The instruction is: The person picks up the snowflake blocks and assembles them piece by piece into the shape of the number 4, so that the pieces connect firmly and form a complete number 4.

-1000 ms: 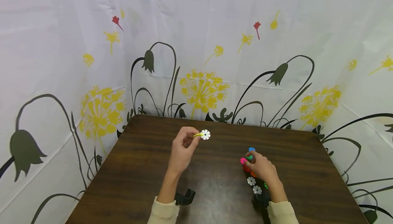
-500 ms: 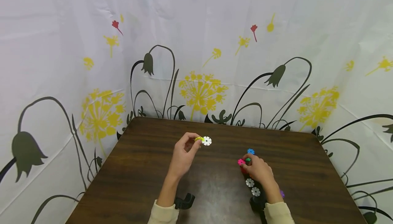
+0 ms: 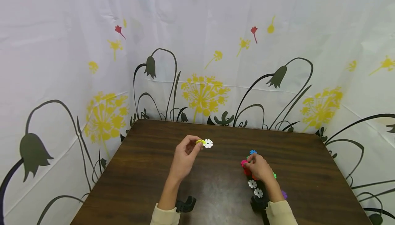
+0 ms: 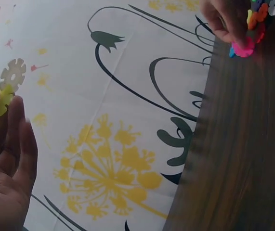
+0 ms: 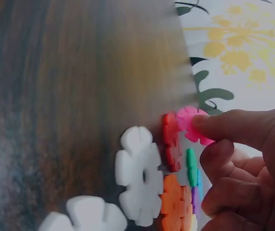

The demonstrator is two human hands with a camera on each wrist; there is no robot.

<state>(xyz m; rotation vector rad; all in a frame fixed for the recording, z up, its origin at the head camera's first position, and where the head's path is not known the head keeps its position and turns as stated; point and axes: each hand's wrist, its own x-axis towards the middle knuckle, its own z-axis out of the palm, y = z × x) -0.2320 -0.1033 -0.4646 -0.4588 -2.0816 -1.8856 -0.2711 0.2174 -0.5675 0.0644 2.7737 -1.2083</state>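
Observation:
My left hand (image 3: 183, 158) is raised over the table's middle and pinches a yellow flower-shaped disc (image 4: 2, 102) between thumb and fingers. Joined to it at the edge is a white notched disc (image 3: 210, 141), which sticks out beyond the fingertips. Over on the right, my right hand (image 3: 262, 168) pinches a pink flower disc (image 5: 186, 121) by thumb and finger. That disc stands tilted beside a red disc (image 5: 172, 147); whether the two touch, I cannot tell. My right hand partly covers the other discs around it.
On the dark wooden table (image 3: 148, 156) lie two white discs (image 3: 252, 184), an orange disc (image 5: 170, 204), a blue disc (image 3: 253, 152), a purple disc (image 3: 284, 194) and green ones. A white floral-print curtain (image 3: 197, 47) stands behind the table's far edge.
My left hand has come down slightly with the yellow and white discs. My right hand has shifted slightly at the pink disc, bringing the purple disc into sight. The head view has tilted a little.

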